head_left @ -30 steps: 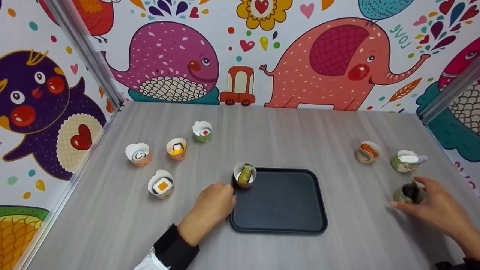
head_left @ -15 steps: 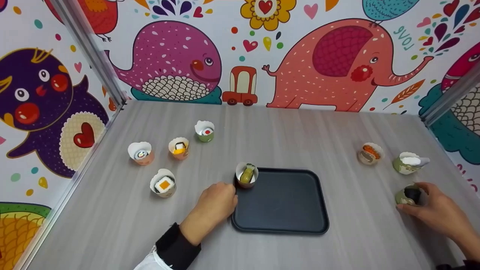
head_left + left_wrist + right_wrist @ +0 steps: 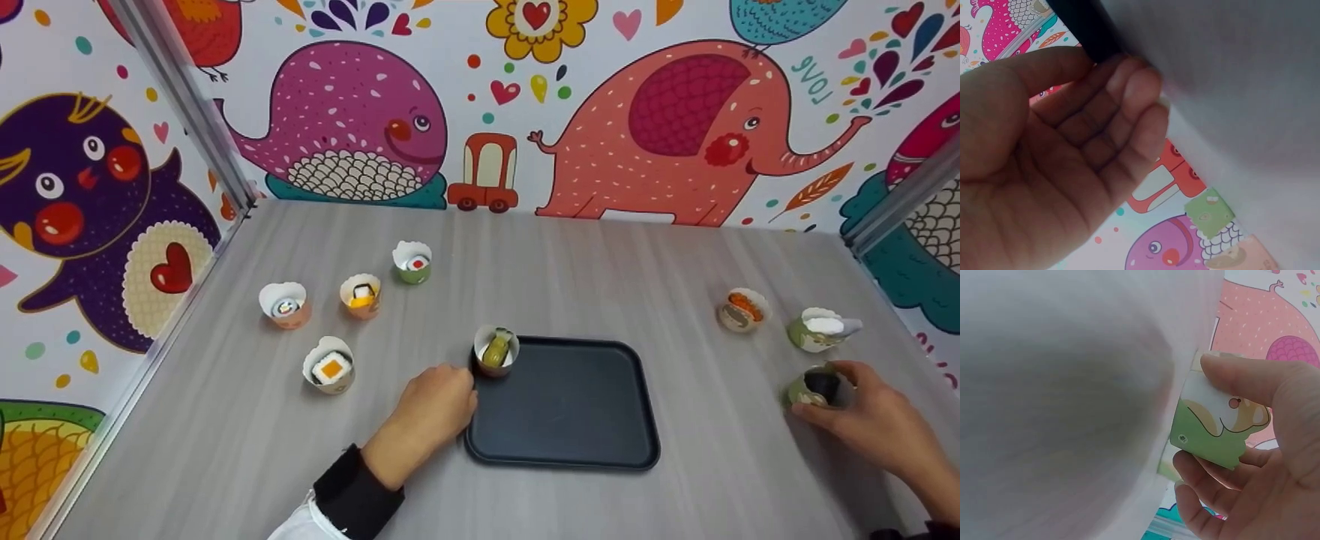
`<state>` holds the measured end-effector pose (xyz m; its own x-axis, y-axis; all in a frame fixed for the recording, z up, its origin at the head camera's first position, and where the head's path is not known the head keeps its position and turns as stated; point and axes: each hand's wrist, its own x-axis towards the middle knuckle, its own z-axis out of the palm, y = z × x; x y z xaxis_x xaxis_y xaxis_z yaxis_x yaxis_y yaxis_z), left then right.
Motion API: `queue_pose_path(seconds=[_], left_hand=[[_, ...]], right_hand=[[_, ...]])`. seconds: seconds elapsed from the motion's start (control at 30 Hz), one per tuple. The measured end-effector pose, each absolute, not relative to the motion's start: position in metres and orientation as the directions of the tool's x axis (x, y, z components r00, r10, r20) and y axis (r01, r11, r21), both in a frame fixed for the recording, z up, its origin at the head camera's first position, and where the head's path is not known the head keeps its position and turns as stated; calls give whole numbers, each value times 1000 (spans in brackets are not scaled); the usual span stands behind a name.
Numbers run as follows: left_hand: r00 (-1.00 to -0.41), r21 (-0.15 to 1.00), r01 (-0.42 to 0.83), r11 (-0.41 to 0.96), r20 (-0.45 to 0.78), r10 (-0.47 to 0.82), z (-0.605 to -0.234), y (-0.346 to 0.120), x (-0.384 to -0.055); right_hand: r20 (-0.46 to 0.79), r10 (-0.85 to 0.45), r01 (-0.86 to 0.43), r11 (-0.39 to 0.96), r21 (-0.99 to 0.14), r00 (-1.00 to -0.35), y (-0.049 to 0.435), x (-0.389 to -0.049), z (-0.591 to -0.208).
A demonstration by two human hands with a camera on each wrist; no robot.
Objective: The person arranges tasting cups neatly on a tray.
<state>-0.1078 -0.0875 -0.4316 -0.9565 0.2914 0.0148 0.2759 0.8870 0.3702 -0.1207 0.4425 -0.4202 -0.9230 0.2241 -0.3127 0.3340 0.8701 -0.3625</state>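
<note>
My left hand pinches the left rim of a dark rectangular tray between thumb and curled fingers; the left wrist view shows the tray's edge at the fingertips. On the tray's far left corner stands a paper cup with a yellow-green food piece in it. At the right, my right hand grips a green paper cup holding a dark piece. Its thumb lies on one side and its fingers on the other, as the right wrist view shows around the cup's printed wall.
Beyond the right hand stand a green cup with white contents and a cup with orange topping. Several paper cups with sushi-like pieces, among them an orange-centred one, stand on the left. Patterned walls enclose the table.
My right hand's thumb and fingers have closed on the green cup, which has shifted very slightly left. The left hand stays at the tray's rim. The head view has turned slightly.
</note>
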Motion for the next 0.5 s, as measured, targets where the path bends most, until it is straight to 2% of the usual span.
queue_pose_path(seconds=[0.2,0.5], left_hand=[[-954,360,293,885,45,298,-433,-88,-108],[-958,371,267,890,2,287,-431,-87,-110]], right_hand=[[-238,189,266,896,-355,-953,431,-120,-413],[-146,103,155,899,-410,-984,402,-127,-403]])
